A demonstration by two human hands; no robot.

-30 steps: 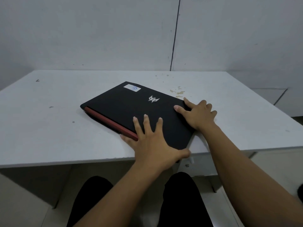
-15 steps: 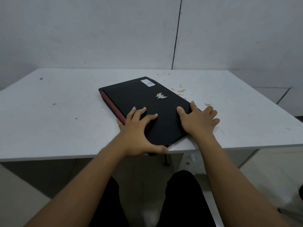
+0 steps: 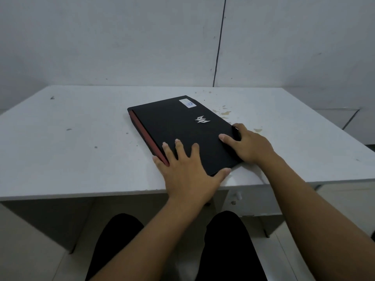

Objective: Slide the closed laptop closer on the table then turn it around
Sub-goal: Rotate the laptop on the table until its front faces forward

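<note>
A closed black laptop with a silver logo, a white sticker at its far corner and a red strip along its left edge lies skewed on the white table, its near corner close to the front edge. My left hand lies flat on the lid at the near left corner, fingers spread, thumb along the near edge. My right hand grips the right edge, thumb on the lid and fingers curled round the side.
The tabletop has yellowish stains just beyond the laptop and small dark marks on the left. A grey wall rises behind the table. My legs in dark trousers sit under the front edge.
The laptop has turned clockwise under both hands, so its red edge now runs away from me along the left. Both hands have stayed on its near end.
</note>
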